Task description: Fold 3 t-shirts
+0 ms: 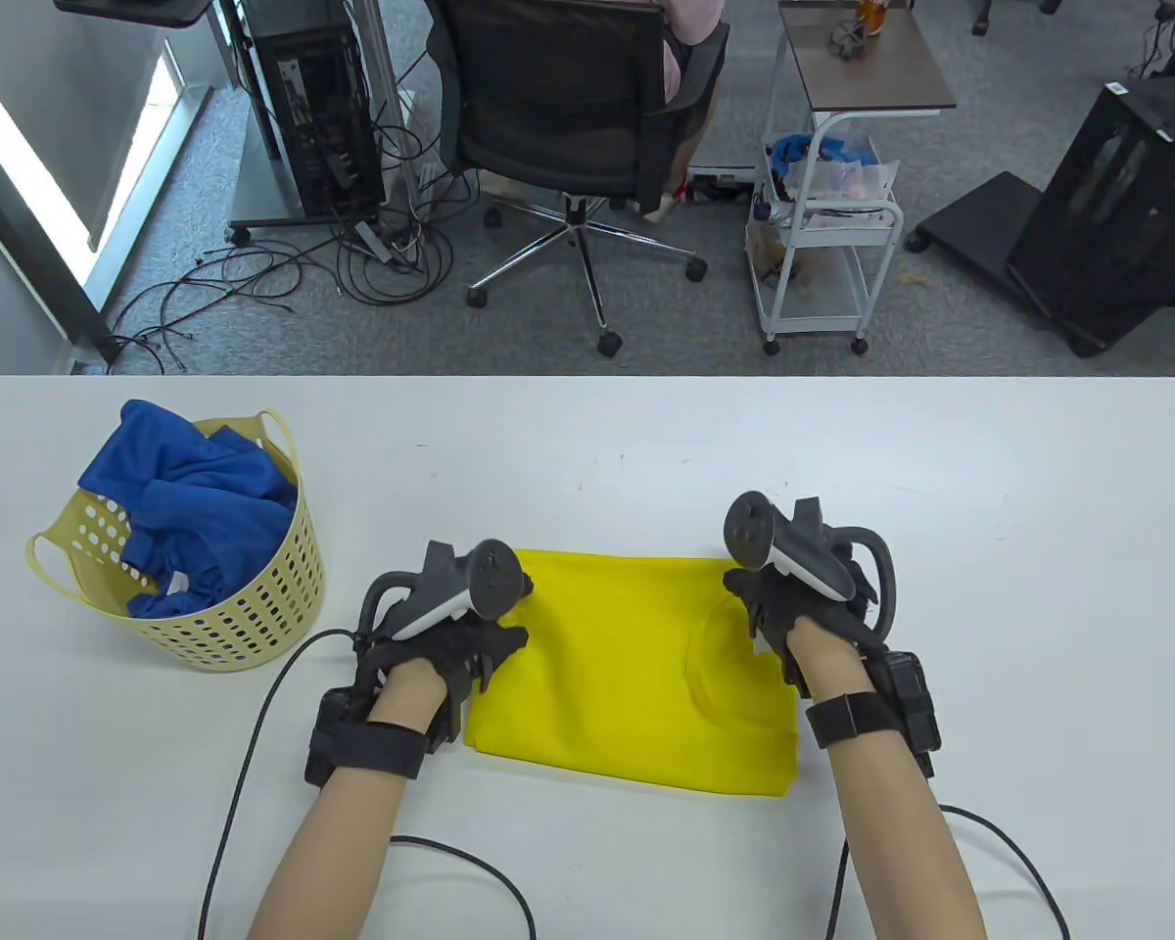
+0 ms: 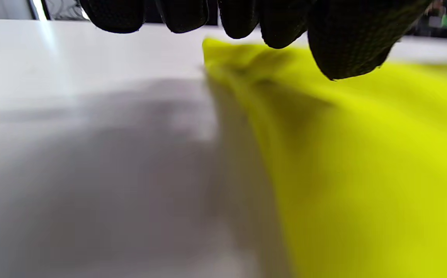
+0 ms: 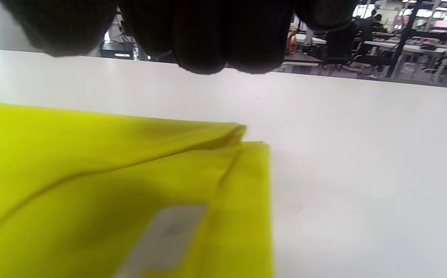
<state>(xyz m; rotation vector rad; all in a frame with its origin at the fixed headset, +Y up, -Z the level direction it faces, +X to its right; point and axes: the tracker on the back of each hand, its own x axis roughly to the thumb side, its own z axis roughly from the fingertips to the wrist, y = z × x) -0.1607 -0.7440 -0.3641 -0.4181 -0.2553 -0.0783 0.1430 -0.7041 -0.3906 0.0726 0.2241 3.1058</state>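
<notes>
Yellow t-shirt [image 1: 627,676] folded, long axis running left to right near the table's [image 1: 989,509] front edge.

My left hand [image 1: 450,636] and right hand [image 1: 803,607] rest on its two ends; collar faces right; finger spread I cannot tell.

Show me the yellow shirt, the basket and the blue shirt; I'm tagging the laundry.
yellow shirt [image 1: 607,666], table view, middle of the folded cloth.
basket [image 1: 255,617], table view, perforated front wall.
blue shirt [image 1: 206,499], table view, bunched cloth in the basket.
</notes>
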